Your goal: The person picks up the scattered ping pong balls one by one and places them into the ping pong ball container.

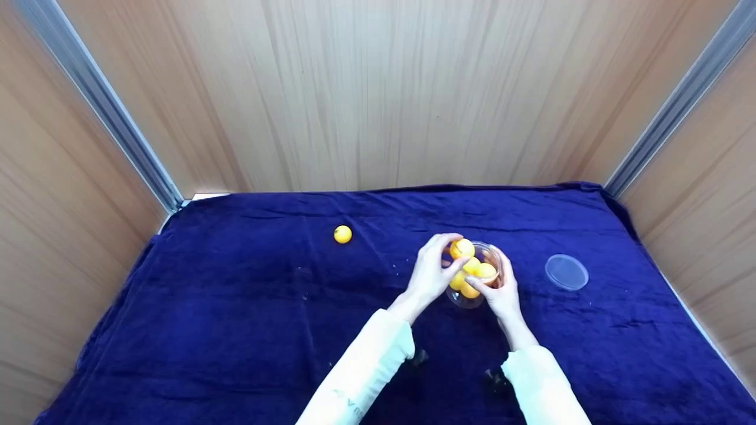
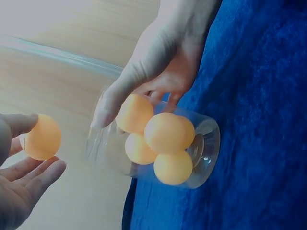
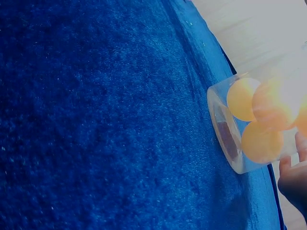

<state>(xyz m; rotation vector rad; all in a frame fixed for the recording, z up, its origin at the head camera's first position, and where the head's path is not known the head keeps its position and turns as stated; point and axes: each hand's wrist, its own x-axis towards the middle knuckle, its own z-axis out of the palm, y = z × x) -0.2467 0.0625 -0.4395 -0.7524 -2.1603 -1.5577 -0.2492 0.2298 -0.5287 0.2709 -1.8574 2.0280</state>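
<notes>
An orange ping-pong ball [image 2: 44,137] is pinched between the thumb and fingers of my left hand [image 1: 432,268], beside the mouth of a clear plastic jar [image 2: 207,143]. My right hand [image 1: 502,292] grips the jar near its rim, thumb on the near side and fingers round the far side. Several orange ping-pong balls [image 2: 173,167] lie inside the jar, seen through its wall in both wrist views. In the right wrist view, the jar's base [image 3: 225,134] shows close to the blue cloth, and only part of the right hand appears.
A single orange ball [image 1: 342,234] lies on the dark blue cloth [image 1: 236,307], left of the hands toward the back. To the right of the jar is a round clear lid [image 1: 566,272]. Wooden panels [image 1: 378,94] wall in the back and sides.
</notes>
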